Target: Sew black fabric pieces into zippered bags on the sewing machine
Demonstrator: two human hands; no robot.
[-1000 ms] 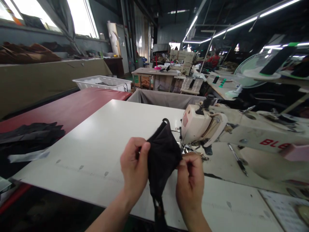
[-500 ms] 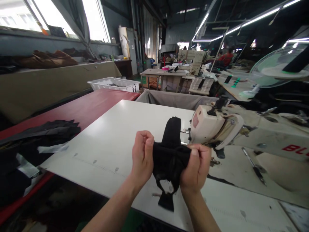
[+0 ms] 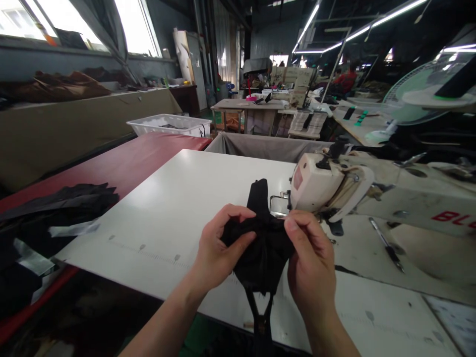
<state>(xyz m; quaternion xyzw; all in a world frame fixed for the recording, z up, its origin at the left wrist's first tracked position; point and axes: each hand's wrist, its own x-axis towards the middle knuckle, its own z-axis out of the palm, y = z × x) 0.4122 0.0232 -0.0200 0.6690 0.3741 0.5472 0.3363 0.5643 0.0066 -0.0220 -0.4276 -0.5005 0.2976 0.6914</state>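
Observation:
Both hands hold up a black fabric piece (image 3: 263, 258) over the white sewing table (image 3: 156, 198). My left hand (image 3: 219, 245) pinches a fold near its middle between thumb and fingers. At the right edge, my right hand (image 3: 312, 258) grips the cloth with thumb and forefinger. One narrow end of the piece sticks up beyond the hands; two straps hang below in a V and join near the table's front edge. Just behind and to the right stands the sewing machine head (image 3: 316, 181). What the fabric piece is for, I cannot make out.
A pen (image 3: 386, 245) lies on the machine bed at right. Dark cloth pieces (image 3: 55, 203) are stacked on the red surface (image 3: 159, 148) at left. Further back are a white plastic crate (image 3: 167, 126), a grey cloth-lined bin (image 3: 267, 146) and a fan (image 3: 416, 94).
My left hand has shifted its grip from the fabric's left edge toward its middle. The fabric has turned, and its straps now hang lower. The camera view has moved slightly.

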